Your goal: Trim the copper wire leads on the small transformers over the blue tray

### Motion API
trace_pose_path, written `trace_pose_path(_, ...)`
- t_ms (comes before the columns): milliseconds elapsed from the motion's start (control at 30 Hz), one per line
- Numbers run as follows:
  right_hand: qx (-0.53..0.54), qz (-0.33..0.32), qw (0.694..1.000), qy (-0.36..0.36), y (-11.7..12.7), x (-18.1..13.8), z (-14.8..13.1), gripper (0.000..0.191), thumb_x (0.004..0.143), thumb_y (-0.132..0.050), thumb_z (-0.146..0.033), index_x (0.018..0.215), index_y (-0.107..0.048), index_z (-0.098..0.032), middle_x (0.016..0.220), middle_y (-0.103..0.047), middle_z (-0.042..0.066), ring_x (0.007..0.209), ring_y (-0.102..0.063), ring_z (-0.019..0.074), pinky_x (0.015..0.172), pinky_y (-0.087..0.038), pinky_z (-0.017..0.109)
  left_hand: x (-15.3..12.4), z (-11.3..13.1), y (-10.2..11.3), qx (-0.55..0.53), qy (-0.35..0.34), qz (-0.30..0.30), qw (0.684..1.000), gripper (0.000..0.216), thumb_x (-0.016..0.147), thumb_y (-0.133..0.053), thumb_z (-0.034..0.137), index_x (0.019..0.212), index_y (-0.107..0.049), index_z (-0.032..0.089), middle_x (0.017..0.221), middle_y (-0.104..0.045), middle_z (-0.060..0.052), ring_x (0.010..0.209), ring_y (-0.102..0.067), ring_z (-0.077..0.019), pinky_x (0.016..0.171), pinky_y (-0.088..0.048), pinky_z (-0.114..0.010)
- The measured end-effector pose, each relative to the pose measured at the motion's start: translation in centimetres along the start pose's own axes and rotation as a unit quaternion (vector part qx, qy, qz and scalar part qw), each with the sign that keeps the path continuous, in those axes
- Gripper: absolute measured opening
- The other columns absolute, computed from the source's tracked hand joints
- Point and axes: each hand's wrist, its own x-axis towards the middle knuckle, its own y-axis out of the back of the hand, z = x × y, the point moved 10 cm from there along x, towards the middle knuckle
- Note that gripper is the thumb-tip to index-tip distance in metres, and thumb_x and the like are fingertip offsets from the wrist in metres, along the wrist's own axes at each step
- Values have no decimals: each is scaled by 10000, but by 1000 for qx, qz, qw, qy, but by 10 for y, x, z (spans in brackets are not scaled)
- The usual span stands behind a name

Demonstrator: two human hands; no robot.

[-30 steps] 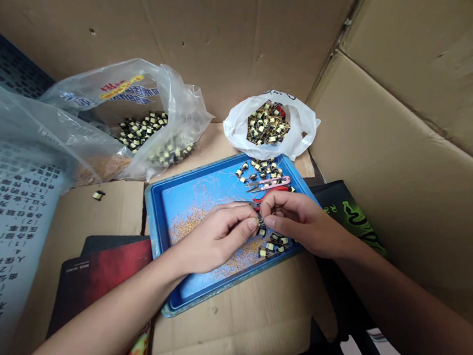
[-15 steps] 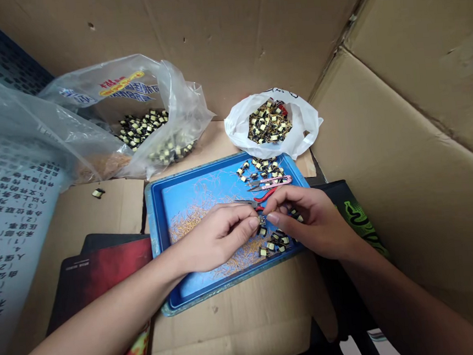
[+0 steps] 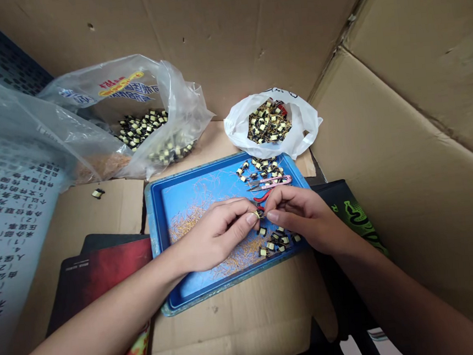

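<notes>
Over the blue tray [image 3: 197,301], my left hand [image 3: 224,231] pinches a small yellow-and-black transformer [image 3: 259,214] between thumb and forefinger. My right hand [image 3: 306,215] is closed beside it, thumb and forefinger pressed together against the transformer's right side. Whatever those right fingertips grip, perhaps a thin wire lead, is too small to make out. Just beyond the hands lie red-handled pliers [image 3: 262,197], partly covered by the fingers, and pink thread snips [image 3: 276,182]. Loose transformers [image 3: 272,246] lie below the fingertips, with more at the tray's far right.
Copper-coloured wire clippings [image 3: 186,223] litter the tray. Behind it stand a clear plastic bag [image 3: 180,99] and a white bag [image 3: 236,128], both holding many transformers. One transformer [image 3: 97,193] lies on cardboard at left. Cardboard walls [image 3: 225,46] enclose the back and right.
My left hand has turned the transformer slightly, so its yellow side now shows. The right hand has shifted a little left and its fingertips have closed in on the transformer.
</notes>
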Motion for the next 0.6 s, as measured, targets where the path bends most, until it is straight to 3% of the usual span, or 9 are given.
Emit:
trace_pose_path(367,49,-44,998,-5,-11,2,-2,281,925,-738,-420,841,-604,-188,755,-532,-13,678,-416,124,592,-319,262,1,0,-3,1,-5,-12,1000,327,1070,-450,333,866,-616,139,848,-626,-17,821,-560,-111,809,-419,-243)
trace_pose_path(600,48,-47,998,-4,-13,1,0,191,944,-682,-348,874,-586,-199,738,-493,-26,652,-379,126,564,-283,256,-1,-1,-5,-8,-4,-25,1000,331,1071,-441,343,873,-612,140,858,-618,-19,831,-552,-119,811,-424,-252)
